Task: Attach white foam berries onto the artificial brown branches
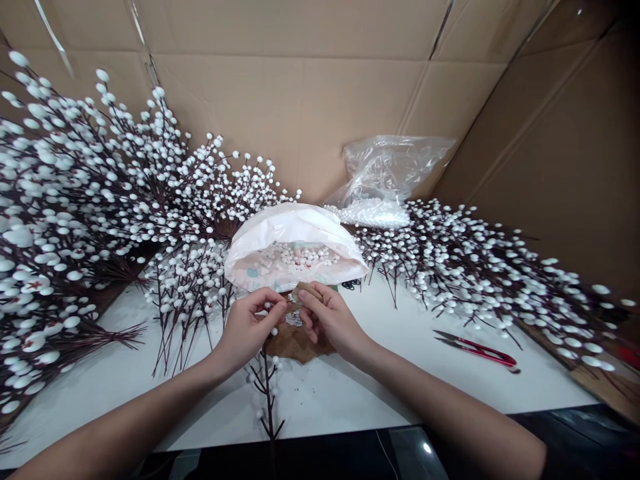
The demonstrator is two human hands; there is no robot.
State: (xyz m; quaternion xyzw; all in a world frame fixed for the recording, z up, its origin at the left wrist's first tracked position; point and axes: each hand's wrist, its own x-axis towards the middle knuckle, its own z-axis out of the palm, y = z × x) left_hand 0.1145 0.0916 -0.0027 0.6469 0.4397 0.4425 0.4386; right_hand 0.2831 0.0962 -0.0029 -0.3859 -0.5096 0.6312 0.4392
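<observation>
My left hand (255,323) is closed, thumb and forefinger pinched together; what lies between them is too small to make out. Close beside it, my right hand (327,313) grips a small tan piece with a rounded, pale end (299,293). Below my left hand, a dark branching stem (270,400) runs toward the table's front edge, with a few white berries near its top; whether the hand holds it is hidden. Under both hands lies a brown sheet (300,350). Just beyond them a white plastic bag (295,223) gapes open, showing loose white berries (300,259) inside.
Bunches of white-berry stems (125,173) crowd the left, and more stems (460,260) spread on the right. Red-handled thread snips (477,350) lie on the white table (400,373). A clear plastic bag (395,167) stands against the cardboard wall (300,100).
</observation>
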